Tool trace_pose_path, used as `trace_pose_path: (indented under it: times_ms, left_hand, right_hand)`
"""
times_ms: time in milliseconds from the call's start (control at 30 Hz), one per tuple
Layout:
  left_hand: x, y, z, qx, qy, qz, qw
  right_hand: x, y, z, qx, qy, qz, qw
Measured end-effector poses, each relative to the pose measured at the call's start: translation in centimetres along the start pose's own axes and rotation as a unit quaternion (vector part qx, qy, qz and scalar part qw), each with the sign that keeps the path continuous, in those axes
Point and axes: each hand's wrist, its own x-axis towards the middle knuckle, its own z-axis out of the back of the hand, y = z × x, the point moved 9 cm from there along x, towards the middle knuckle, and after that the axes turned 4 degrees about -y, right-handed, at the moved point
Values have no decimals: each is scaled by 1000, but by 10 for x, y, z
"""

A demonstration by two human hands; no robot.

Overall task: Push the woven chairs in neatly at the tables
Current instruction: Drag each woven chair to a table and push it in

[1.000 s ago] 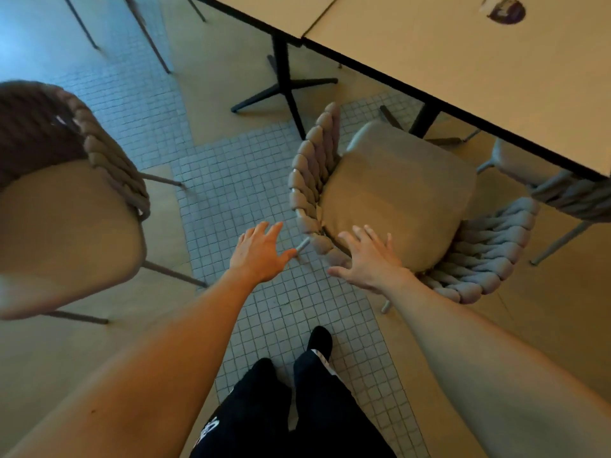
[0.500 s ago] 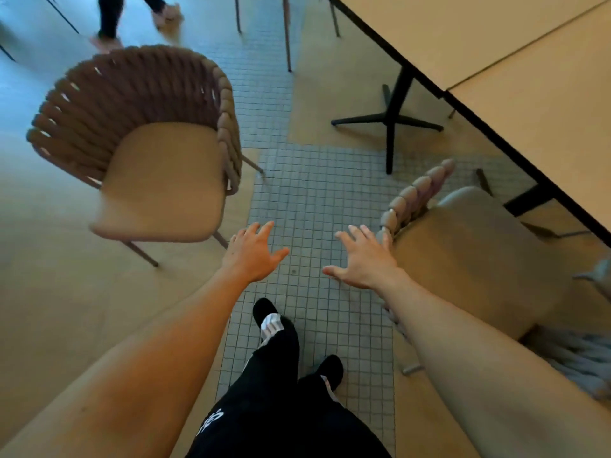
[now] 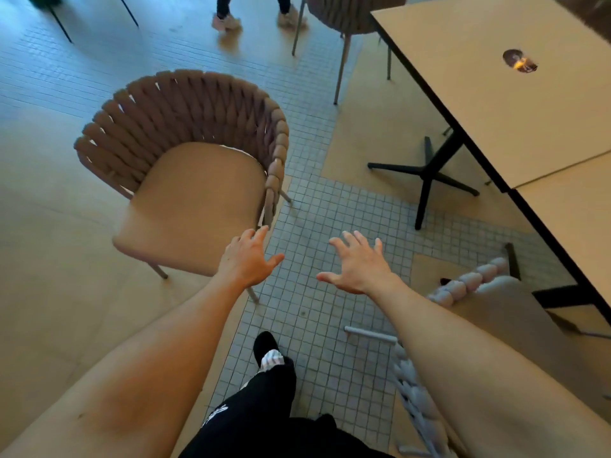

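- Both hands are stretched forward with the fingers spread and loose, and they hold nothing: the left hand (image 3: 247, 259) hangs over the front right corner of a seat, and the right hand (image 3: 358, 264) hangs over the tiled floor (image 3: 317, 209).
- I cannot tell if the left fingertips touch the seat or only pass above it.
- From the left hand, the brown woven chair (image 3: 185, 153) stands at about 11 o'clock. It is out in the open floor, well apart from the surface (image 3: 496, 94), and its open front faces the person, not the surface.
- From the right hand, the pale woven chair (image 3: 469, 282) is at about 4 o'clock, close to the person's right arm. Its seat points toward the surface edge and seems partly under it, but the arm hides much of it, so I cannot say that it is fully in.
- At about 12 o'clock, near the far end of the surface, a second brown chair (image 3: 347, 11) shows only its lower back and legs. The feet of another person are beside it.
- My judgement: the pale chair looks nearly finished, and the near brown chair is not yet done. It needs to be turned and moved to a surface, and this is likely the next work for the hands.
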Motion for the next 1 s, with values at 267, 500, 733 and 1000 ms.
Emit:
trace_pose_path:
  times_ms: [267,500,733,1000]
  left_hand:
    - [72,9,33,-31,0,26,999]
    - [130,8,50,-45,-7,66,997]
    - [189,1,52,-88,-5,144,986]
    - [233,-11,45,-153,1,223,963]
  right_hand:
    - [90,26,53,-27,-7,19,999]
    - [173,29,95,-40,-10,61,997]
    - [262,20,140,-80,4,136,988]
    - [345,25,183,-147,22,220,964]
